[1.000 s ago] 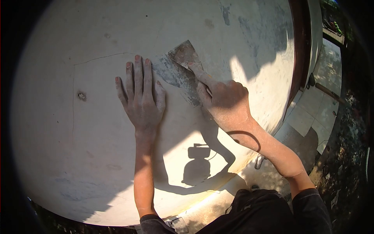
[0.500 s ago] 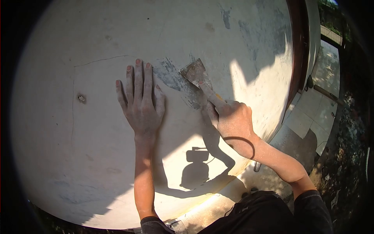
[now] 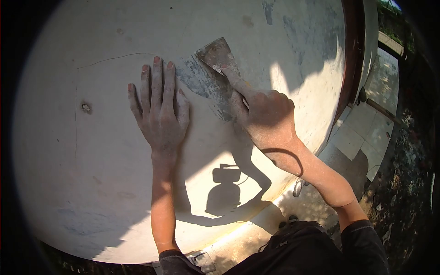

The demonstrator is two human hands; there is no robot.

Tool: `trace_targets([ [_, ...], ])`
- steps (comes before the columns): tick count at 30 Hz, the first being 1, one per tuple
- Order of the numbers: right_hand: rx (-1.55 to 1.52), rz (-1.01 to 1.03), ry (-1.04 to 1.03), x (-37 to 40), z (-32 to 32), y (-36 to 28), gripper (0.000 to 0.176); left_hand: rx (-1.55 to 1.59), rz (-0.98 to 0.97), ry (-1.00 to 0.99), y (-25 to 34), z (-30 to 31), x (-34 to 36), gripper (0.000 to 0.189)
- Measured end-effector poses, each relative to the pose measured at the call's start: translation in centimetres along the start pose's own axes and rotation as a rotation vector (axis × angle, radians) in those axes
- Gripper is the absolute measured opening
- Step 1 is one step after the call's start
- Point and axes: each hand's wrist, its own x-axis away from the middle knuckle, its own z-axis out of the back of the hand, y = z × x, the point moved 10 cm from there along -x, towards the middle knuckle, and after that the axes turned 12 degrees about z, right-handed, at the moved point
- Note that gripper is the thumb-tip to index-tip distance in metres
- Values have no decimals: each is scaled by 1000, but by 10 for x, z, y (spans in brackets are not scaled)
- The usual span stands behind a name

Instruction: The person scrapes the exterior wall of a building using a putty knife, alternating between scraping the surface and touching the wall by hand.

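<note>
My right hand (image 3: 268, 110) is wrapped round the handle of a putty knife (image 3: 217, 55), its index finger stretched along the blade. The metal blade is worn and smeared, and lies against the pale wall (image 3: 110, 160). Below and left of the blade is a rough grey patch (image 3: 197, 80) on the wall. My left hand (image 3: 162, 110) rests flat on the wall just left of that patch, fingers spread and dusty, holding nothing. The putty knife's handle is mostly hidden inside my right hand.
A thin crack and a small hole (image 3: 86, 107) mark the wall on the left. At the right runs a dark brown frame (image 3: 353, 55), with floor tiles (image 3: 355, 130) beyond it. Shadows of the arms and head fall on the lower wall.
My right hand and the putty knife have moved up and slightly left along the wall. The left hand stays flat at the same place on the wall, while the view has shifted slightly.
</note>
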Motion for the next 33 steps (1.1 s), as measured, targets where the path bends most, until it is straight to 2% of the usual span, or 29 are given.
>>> trace_targets([
  [1,26,77,84,-7,9,-8,30,-10,-2,11,0,2,-1,55],
  [3,51,85,67,2,11,-11,30,-2,-10,10,-1,1,0,55],
  [6,-74,-164,-201,40,-10,7,34,7,-8,11,-1,-3,2,55],
  [7,-74,-152,-199,35,-14,9,34,16,1,8,-1,-4,2,55],
  [10,-4,26,82,1,-1,2,36,-4,13,18,1,0,0,54],
  [13,6,47,68,0,5,-6,37,-10,10,16,-2,0,0,54],
  [15,-67,-47,-103,34,-13,0,39,-11,13,13,-1,0,1,54],
  [17,-130,-160,-165,50,-20,6,40,-15,19,13,-1,0,0,54],
  [20,-74,-102,-71,15,-7,-1,39,3,5,19,-2,3,0,55],
  [23,-65,-20,2,15,-3,-6,38,-27,2,20,-4,4,-1,55],
  [25,-156,-179,-168,45,-21,3,38,-30,3,0,-5,3,0,55],
  [28,-194,-207,-248,47,-27,7,38,-32,12,14,-3,3,0,54],
  [30,-63,-23,-33,16,-10,0,36,-34,9,10,-4,3,2,54],
  [33,-54,24,-9,8,-3,-8,34,-27,5,18,-2,5,1,53],
])
